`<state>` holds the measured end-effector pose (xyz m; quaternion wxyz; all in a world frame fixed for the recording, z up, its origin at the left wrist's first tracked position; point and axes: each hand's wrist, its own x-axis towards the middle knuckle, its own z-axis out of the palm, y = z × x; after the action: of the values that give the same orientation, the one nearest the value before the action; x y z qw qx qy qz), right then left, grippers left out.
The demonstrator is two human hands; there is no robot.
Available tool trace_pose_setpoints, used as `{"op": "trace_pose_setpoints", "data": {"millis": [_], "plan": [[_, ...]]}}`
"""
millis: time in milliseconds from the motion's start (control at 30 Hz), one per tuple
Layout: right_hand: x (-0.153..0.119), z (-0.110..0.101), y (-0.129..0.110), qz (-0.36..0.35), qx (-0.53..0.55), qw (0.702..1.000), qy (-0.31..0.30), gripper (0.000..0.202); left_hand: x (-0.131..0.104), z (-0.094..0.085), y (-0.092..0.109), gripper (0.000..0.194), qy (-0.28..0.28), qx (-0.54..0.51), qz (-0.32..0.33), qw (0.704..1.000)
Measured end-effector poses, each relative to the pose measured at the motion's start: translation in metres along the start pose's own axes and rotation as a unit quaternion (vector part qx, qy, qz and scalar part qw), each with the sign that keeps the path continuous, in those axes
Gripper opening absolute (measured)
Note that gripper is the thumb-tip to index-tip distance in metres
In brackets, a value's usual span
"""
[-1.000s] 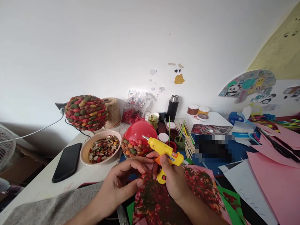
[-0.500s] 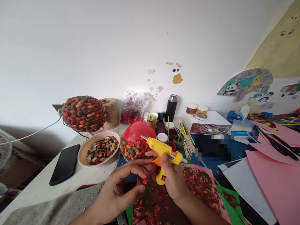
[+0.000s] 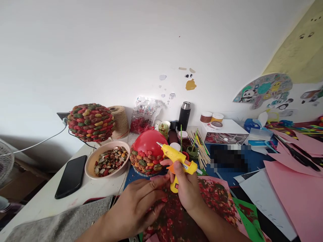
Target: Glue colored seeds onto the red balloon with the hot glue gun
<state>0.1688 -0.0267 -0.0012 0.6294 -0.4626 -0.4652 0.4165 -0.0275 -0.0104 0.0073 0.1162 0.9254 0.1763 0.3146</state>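
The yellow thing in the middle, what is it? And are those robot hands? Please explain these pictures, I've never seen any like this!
No robot here: these are a person's two bare hands. The camera sits on their head, looking forward and down. The right hand holds a yellow glue gun. The left hand is close beside it; I can't tell if it pinches anything. Behind them is a red balloon, with colourful bumpy pieces around its lower part. On the white table are a black phone and a pale bowl of more pieces.
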Motion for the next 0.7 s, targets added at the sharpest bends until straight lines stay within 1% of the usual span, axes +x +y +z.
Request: {"op": "trace_pose_setpoints", "data": {"millis": [67,100,167,233,333,367,400,500,567,633,700], "plan": [[0.0,0.0,-0.002,0.001,-0.003,1.0,0.001,0.078,0.001,0.0,-0.001,0.025,-0.006,0.001,0.016,1.0],[0.001,0.0,-0.002,0.0,-0.003,1.0,0.002,0.079,0.0,0.0,-0.001,0.026,-0.007,-0.013,0.011,1.0],[0.001,0.001,-0.002,0.005,0.005,1.0,0.0,0.079,-0.002,-0.002,-0.002,0.03,0.015,-0.062,-0.028,0.998],[-0.001,0.001,0.0,0.011,0.015,1.0,-0.007,0.079,-0.004,-0.005,-0.003,0.029,0.074,-0.124,-0.093,0.985],[-0.005,0.003,0.004,0.006,0.019,1.0,-0.024,0.075,-0.004,-0.01,-0.007,0.012,0.185,-0.197,-0.193,0.943],[-0.007,0.003,0.006,-0.002,0.017,0.999,-0.033,0.074,-0.003,-0.011,-0.009,0.006,0.214,-0.22,-0.223,0.925],[-0.01,0.004,0.007,-0.013,0.011,0.999,-0.041,0.072,-0.003,-0.012,-0.011,0.004,0.238,-0.246,-0.252,0.905],[-0.015,0.004,0.008,-0.08,-0.025,0.994,-0.072,0.062,0.0,-0.012,-0.016,0.022,0.276,-0.344,-0.326,0.836],[-0.017,0.004,0.007,-0.139,-0.056,0.984,-0.099,0.055,0.002,-0.012,-0.017,0.031,0.286,-0.402,-0.345,0.798],[-0.018,0.004,0.005,-0.183,-0.081,0.972,-0.12,0.053,0.004,-0.012,-0.018,0.036,0.296,-0.439,-0.345,0.775],[-0.018,0.005,0.003,-0.2,-0.097,0.966,-0.131,0.053,0.006,-0.011,-0.019,0.038,0.31,-0.457,-0.341,0.761]]}}
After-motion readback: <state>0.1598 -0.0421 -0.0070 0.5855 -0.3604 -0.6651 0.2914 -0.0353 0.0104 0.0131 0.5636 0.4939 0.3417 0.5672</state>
